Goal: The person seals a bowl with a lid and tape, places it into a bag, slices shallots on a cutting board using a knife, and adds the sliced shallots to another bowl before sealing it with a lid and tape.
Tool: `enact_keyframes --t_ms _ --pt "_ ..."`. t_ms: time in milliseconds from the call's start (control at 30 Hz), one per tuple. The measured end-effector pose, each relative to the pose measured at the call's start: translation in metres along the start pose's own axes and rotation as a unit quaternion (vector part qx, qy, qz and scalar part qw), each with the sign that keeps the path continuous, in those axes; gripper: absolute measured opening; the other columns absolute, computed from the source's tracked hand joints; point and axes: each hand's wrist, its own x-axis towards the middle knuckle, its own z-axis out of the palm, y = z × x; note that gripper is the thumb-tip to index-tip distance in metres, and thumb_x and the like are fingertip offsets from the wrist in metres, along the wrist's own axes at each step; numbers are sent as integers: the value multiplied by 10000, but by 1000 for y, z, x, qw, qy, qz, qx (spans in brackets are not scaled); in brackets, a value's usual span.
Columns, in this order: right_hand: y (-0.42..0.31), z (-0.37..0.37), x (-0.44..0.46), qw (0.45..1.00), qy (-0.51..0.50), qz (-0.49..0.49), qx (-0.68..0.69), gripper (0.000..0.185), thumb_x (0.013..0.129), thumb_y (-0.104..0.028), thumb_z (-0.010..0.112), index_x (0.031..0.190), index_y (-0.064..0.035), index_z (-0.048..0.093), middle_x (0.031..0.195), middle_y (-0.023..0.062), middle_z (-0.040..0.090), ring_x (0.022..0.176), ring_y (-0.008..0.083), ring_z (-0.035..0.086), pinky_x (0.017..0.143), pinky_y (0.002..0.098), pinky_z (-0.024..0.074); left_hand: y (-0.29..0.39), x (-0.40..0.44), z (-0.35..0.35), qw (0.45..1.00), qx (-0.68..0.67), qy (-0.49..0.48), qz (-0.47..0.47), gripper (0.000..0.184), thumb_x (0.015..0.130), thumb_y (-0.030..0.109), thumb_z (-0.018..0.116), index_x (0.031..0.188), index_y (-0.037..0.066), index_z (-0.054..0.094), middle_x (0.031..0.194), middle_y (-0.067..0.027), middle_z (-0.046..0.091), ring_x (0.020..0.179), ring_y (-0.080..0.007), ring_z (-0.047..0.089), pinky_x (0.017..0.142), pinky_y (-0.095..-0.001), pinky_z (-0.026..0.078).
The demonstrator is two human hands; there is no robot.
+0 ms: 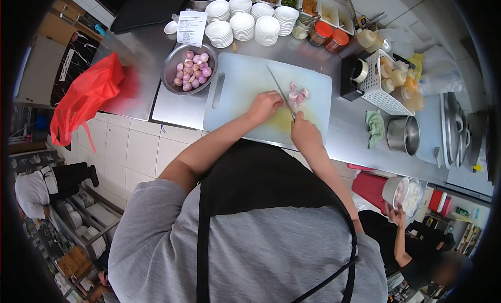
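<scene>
On the steel counter lies a white cutting board [240, 78] with a slot handle at its left end. My right hand [307, 133] grips the handle of a long knife [279, 85], whose blade points up and left across the board. Just left of the blade, my left hand [265, 105] has its fingers curled together at the board; what they hold is mostly hidden. Cut shallot pieces [298, 97] lie right of the blade. A metal bowl [168, 78] of peeled shallots [193, 70] stands beyond the board's left edge.
Stacked white dishes [242, 25] and a receipt [191, 28] stand behind the board. Red-lidded jars [337, 40], a white basket [377, 81], a green cloth [374, 126] and a pot [403, 135] are to the right. A red bag [86, 97] lies left. Two people [32, 191] work nearby.
</scene>
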Motion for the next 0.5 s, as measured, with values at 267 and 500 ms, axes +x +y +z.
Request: enact_keyframes --t_ms 267,500 --pt "7 21 21 999 32 -15 -4 139 838 -134 395 890 -6 411 636 208 592 586 369 601 514 441 490 -2 0 2 1000 -5 7 7 28 674 15 592 701 7 590 721 -121 572 682 -306 559 626 -370 462" --pt "2 19 3 999 -7 16 26 180 846 -172 418 900 -1 407 649 220 587 601 386 593 526 460 480 -4 -1 3 1000 0 5 -8 26 673 11 591 698 5 585 718 -120 572 676 -307 558 618 -370 460"
